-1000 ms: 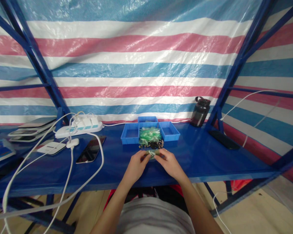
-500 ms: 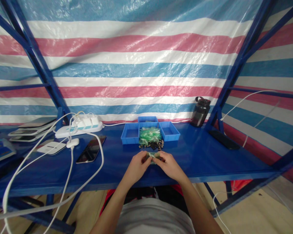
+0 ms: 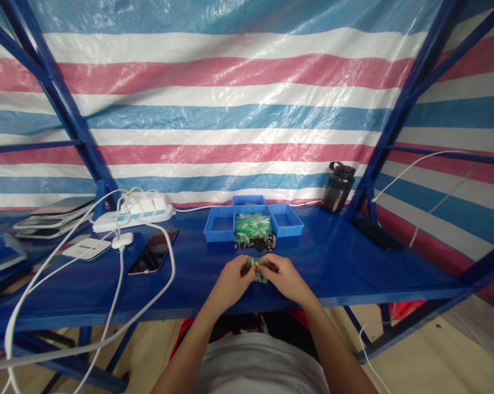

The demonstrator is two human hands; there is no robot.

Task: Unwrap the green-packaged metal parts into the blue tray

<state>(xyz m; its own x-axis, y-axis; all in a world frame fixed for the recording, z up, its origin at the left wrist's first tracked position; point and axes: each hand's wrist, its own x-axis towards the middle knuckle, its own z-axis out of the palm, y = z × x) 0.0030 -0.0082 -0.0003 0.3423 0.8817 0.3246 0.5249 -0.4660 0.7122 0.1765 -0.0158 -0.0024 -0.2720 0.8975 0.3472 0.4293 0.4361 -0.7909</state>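
My left hand point(image 3: 229, 283) and my right hand point(image 3: 286, 278) meet over the front of the blue table point(image 3: 354, 262), fingers pinched together on a small green part point(image 3: 258, 271) held between them. Just beyond the hands lies a pile of small dark screws point(image 3: 258, 243), and behind it a heap of green plastic parts point(image 3: 252, 225) sits among several blue trays point(image 3: 220, 225). What the fingertips do to the green part is too small to make out.
A dark bottle point(image 3: 337, 187) stands at the back right and a black phone point(image 3: 376, 234) lies right of the trays. On the left are a white power strip point(image 3: 132, 214), white cables point(image 3: 115, 284), another phone point(image 3: 153, 250) and stacked devices point(image 3: 53, 214). Blue frame posts flank the table.
Both hands have drawn slightly toward me and closed tighter around the small green part. Everything else on the table is as before.
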